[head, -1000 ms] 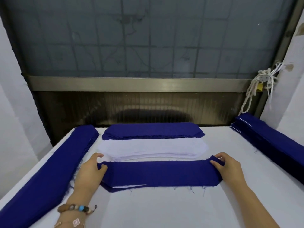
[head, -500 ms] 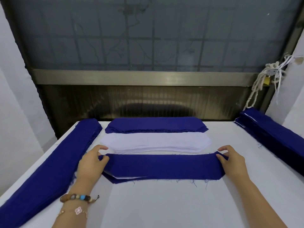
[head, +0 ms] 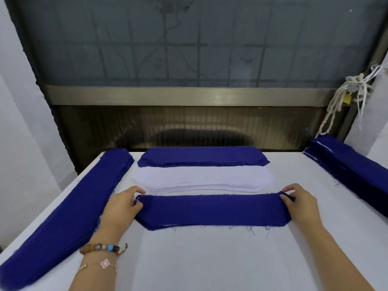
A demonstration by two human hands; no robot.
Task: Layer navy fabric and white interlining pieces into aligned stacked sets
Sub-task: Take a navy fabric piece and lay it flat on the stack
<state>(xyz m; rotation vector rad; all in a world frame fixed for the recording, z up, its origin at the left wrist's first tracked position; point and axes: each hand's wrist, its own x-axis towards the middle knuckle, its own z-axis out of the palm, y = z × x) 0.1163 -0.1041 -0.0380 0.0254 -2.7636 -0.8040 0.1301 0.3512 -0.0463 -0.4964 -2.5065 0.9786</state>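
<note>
Now both hands pinch the navy strip point(head: 212, 208): left hand point(head: 120, 206) at its left end, right hand point(head: 300, 203) at its right. It lies on the white surface point(head: 210, 259), just before the white interlining stack point(head: 202, 178).

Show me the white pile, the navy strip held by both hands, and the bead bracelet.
white pile point(head: 201, 176): head view, centre of the top sheet.
navy strip point(head: 212, 208): head view, middle of its top face.
bead bracelet point(head: 104, 247): head view, a bead mid-wrist.

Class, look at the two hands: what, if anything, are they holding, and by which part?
Both hold the navy fabric strip nearest the person: the left hand pinches its left end, the right hand its right end.
</note>
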